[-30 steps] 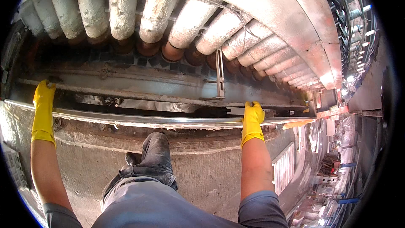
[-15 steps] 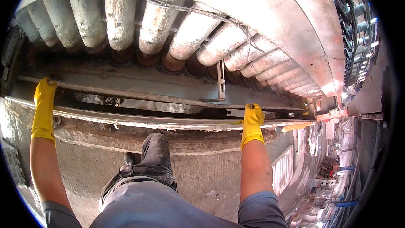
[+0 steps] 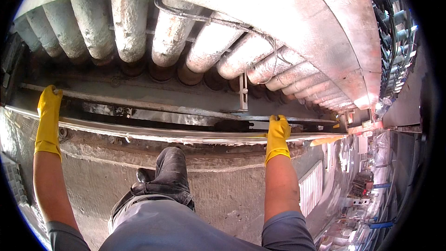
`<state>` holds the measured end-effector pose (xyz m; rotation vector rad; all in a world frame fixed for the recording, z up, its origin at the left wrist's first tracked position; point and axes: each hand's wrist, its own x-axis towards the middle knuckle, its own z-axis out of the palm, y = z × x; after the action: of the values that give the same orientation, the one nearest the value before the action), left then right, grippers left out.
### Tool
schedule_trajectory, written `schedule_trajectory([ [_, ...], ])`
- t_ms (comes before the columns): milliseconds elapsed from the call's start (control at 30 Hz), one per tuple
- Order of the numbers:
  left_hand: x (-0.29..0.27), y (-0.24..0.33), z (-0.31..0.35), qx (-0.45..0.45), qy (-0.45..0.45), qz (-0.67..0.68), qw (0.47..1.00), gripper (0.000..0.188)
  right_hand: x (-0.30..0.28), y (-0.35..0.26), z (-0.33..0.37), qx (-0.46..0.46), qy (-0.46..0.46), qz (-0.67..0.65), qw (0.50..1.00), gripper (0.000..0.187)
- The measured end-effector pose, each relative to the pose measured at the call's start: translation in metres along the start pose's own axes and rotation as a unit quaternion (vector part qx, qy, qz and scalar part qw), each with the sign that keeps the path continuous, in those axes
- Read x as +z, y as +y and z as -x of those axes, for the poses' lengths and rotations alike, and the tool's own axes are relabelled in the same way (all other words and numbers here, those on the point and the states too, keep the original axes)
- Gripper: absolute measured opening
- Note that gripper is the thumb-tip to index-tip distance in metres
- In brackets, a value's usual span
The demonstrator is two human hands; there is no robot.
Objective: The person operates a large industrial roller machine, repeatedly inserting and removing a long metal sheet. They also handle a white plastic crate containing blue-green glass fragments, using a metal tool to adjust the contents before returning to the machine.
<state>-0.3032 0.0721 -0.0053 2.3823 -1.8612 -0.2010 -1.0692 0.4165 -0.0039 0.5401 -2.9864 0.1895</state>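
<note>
My hands wear yellow rubber gloves, and both arms reach forward, far apart. My left hand [image 3: 49,107] is closed over a long, narrow, crusted metal bar [image 3: 139,104] near its left end. Further along to the right, my right hand [image 3: 278,132] is closed at the same bar's line; its fingertips are partly hidden. The bar runs above a dark slot, with a shiny metal rail [image 3: 186,135] on my side of it. Past the bar lies a flat grey plate [image 3: 162,94], where a slotted metal bracket [image 3: 243,94] stands upright.
A row of thick, pale, crusted pipes [image 3: 128,28] slants down beyond the plate, under a broad light metal hood [image 3: 278,4] with a cable. Below are my bent leg [image 3: 171,172] and rough concrete floor [image 3: 227,200]. A white grating [image 3: 311,187] lies at right.
The pipes, hood and bracket sit slightly lower and nearer to me in the picture. Both hands stay in place, closed at the bar.
</note>
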Motion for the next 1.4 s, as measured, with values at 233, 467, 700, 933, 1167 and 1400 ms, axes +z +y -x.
schedule_trajectory([
  [233, -0.001, -0.024, 0.028, 0.007, 0.001, -0.005, 1.0, 0.052, -0.01, 0.017, 0.03, 0.001, 0.019, 0.009, 1.0, 0.048],
  [467, 0.004, -0.053, 0.053, 0.007, 0.009, -0.012, 1.0, 0.051, -0.018, 0.041, 0.055, 0.019, 0.011, 0.005, 1.0, 0.046],
  [700, -0.003, -0.063, 0.085, -0.006, 0.014, -0.014, 1.0, 0.053, -0.032, 0.053, 0.085, 0.033, 0.002, -0.038, 0.999, 0.046],
  [933, 0.0, -0.074, 0.096, -0.015, 0.006, 0.003, 1.0, 0.052, -0.037, 0.063, 0.095, 0.039, -0.014, -0.047, 0.998, 0.047],
  [1167, 0.004, -0.087, 0.1, -0.013, 0.004, 0.003, 1.0, 0.051, -0.052, 0.055, 0.113, 0.071, -0.028, -0.062, 0.995, 0.045],
  [1400, 0.001, -0.089, 0.116, -0.013, -0.001, 0.008, 1.0, 0.05, -0.062, 0.062, 0.128, 0.087, -0.038, -0.088, 0.992, 0.044],
])
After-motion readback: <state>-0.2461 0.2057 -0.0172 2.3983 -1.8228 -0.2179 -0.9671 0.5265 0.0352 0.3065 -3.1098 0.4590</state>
